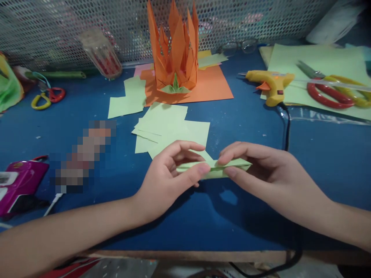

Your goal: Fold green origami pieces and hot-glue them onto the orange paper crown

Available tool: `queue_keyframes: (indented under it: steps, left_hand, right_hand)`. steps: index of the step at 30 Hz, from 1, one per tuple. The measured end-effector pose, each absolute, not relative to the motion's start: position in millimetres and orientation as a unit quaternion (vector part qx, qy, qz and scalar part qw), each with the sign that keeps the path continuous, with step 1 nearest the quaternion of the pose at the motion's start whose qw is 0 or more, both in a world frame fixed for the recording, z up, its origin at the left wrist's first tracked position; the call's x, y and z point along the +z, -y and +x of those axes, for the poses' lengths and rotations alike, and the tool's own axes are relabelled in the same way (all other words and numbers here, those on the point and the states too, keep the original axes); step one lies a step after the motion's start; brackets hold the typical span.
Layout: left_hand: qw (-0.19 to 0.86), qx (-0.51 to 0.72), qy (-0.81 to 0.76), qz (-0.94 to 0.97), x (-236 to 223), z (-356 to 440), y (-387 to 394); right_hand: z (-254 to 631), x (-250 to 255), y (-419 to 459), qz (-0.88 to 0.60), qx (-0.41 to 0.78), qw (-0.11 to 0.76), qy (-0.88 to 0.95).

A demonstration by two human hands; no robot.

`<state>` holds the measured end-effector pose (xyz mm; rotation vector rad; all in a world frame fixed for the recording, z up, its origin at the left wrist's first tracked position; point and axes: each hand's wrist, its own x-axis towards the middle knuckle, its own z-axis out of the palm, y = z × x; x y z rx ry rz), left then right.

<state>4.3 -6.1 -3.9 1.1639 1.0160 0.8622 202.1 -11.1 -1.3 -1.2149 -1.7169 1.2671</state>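
A folded strip of light green paper is held just above the blue tabletop, close to its front edge. My left hand pinches the strip's left part between thumb and fingers. On the right part, the thumb and fingers of my right hand are closed as well. Behind my hands lie several loose light green paper squares, partly overlapping. Farther back stands an orange folded-paper piece with tall points and a small green folded piece at its base.
A yellow hot glue gun lies at the right, its black cord running toward me. Red-and-yellow scissors rest on green sheets. Smaller scissors, a jar and a magenta object are at the left.
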Motion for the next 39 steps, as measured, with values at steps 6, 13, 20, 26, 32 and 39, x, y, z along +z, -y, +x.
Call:
queue_keyframes:
  steps: [6, 13, 20, 26, 32, 39]
  left_hand:
    - [0.650, 0.343, -0.421, 0.531, -6, 5, 6]
    - [0.688, 0.280, -0.411, 0.528, -2, 6, 5]
    - [0.696, 0.267, -0.385, 0.544, -5, 2, 5]
    - [0.710, 0.226, -0.382, 0.547, -1, 2, 2]
    - [0.667, 0.193, -0.438, 0.571, 2, 4, 2]
    - [0.657, 0.212, -0.423, 0.587, 0, 5, 5]
  right_hand:
    - [203, 0, 12, -0.489, 0.400, 0.383, 0.674]
    - [202, -4, 13, -0.438, 0.378, 0.425, 0.697]
    - [207, -5, 11, -0.356, 0.422, 0.411, 0.726]
    - [208, -10, 9, -0.358, 0.270, 0.402, 0.798]
    - [212, -8, 6, -0.295, 0.211, 0.420, 0.832]
    - [212, -7, 5, -0.298, 0.168, 0.431, 0.835]
